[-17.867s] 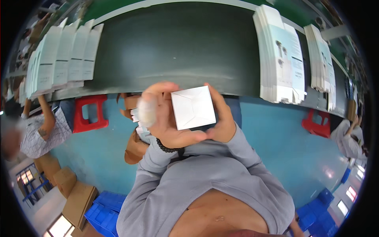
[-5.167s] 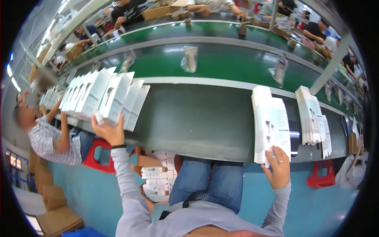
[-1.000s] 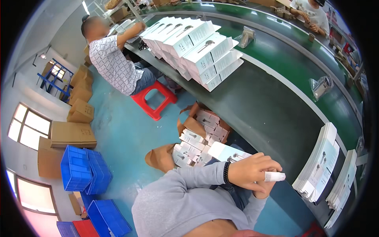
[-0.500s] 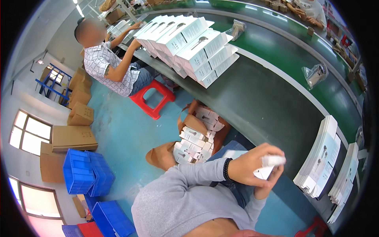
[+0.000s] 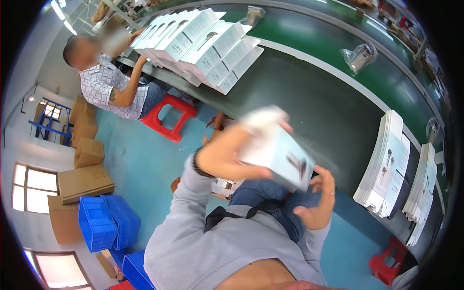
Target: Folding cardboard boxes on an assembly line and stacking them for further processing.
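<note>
A white and light-blue carton with a dark printed picture is tilted above my lap, near the bench edge. My left hand, with a dark bead bracelet at the wrist, grips its left end. The thumb lies along the lower side; the other fingers are blurred by motion. My right hand is beside the carton's right end, fingers curved and apart, holding nothing. Whether its fingertips touch the carton I cannot tell. On the dark bench, to the right, flat white cartons stand in a stack.
Finished cartons are piled at the bench's far left. Another flat stack stands far right. Beyond runs a green conveyor with a bagged part. A co-worker sits on a red stool. Blue crates stand left.
My hands have come apart from each other. The left has swung up and left with the carton, whose printed side now shows; the right has opened beside it. The whole view has shifted.
</note>
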Tool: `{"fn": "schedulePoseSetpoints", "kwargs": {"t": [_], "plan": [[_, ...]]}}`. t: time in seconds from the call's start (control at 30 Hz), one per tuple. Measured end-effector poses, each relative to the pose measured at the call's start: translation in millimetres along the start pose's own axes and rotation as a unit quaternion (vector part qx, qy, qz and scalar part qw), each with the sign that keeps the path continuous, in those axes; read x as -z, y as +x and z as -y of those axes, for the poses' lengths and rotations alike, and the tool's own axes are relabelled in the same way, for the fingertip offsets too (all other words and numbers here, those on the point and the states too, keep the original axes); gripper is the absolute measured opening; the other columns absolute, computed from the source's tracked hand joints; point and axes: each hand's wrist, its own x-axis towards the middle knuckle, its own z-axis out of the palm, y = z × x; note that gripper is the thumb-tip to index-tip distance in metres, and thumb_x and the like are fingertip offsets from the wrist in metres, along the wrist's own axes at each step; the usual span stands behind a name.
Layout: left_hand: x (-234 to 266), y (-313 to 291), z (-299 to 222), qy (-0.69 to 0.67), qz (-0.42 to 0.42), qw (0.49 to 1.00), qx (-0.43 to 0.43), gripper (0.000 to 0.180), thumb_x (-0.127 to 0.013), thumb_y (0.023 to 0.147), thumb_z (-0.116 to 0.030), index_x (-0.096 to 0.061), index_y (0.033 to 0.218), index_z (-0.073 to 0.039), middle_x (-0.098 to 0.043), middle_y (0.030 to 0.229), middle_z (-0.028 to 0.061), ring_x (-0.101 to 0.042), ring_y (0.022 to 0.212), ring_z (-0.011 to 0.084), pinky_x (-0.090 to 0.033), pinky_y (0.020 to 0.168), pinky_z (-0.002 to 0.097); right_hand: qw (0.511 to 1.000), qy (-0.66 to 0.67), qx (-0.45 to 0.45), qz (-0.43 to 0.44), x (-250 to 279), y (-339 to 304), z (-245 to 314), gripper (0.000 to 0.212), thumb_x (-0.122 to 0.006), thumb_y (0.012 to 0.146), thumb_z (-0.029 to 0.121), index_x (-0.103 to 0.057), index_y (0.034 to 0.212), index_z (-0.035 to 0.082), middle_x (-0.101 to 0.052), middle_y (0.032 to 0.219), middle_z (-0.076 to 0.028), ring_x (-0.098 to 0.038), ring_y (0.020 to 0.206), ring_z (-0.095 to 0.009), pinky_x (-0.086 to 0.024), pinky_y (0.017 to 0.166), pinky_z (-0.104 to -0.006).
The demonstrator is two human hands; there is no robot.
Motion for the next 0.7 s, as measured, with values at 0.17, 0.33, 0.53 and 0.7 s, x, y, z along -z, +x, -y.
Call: {"fn": "schedulePoseSetpoints", "kwargs": {"t": [0.17,0.33,0.53,0.7], "plan": [[50.1,2.0,-2.9,0.071,-0.369,0.915,-0.148,0.083,-0.069,0.073,-0.017,-0.014,0.135,-0.003,-0.040,0.124,0.0196,-0.043,0.113,0.0273,-0.035,0.096,0.0382,0.976,-0.055,0.002,-0.212,57.9,-32.6,-5.9,0.082,-0.058,0.073,0.059,-0.042,0.121,-0.005,-0.051,0.114,-0.016,-0.051,0.087,-0.019,-0.038,0.069,-0.0285],[111.4,18.8,40.5,0.229,-0.460,0.850,-0.121,0.082,-0.069,0.076,-0.015,-0.013,0.133,0.004,-0.040,0.123,0.0173,-0.037,0.117,0.0233,-0.025,0.102,0.0356,0.918,-0.309,0.058,-0.241,124.7,-41.4,-10.1,0.068,-0.059,0.080,0.044,-0.040,0.124,-0.005,-0.047,0.122,-0.017,-0.045,0.109,-0.027,-0.034,0.089,-0.0363],[126.9,33.2,91.3,0.583,-0.485,0.652,0.025,0.076,-0.070,0.071,-0.034,-0.035,0.124,0.008,-0.038,0.121,0.0198,-0.033,0.116,0.0352,-0.025,0.095,0.0482,0.848,-0.523,-0.078,0.038,157.4,-49.7,-29.4,0.057,-0.062,0.077,0.021,-0.042,0.127,0.003,-0.038,0.132,-0.017,-0.034,0.123,-0.034,-0.026,0.100,-0.0415],[111.6,27.4,94.8,0.590,-0.493,0.639,0.005,0.078,-0.071,0.070,-0.036,-0.035,0.124,0.006,-0.028,0.127,0.0219,-0.027,0.117,0.0393,-0.022,0.096,0.0491,0.856,-0.511,-0.073,0.042,174.9,-63.9,-23.9,0.045,-0.057,0.077,0.000,-0.048,0.121,0.002,-0.045,0.125,-0.017,-0.042,0.115,-0.034,-0.031,0.096,-0.0406]]}}
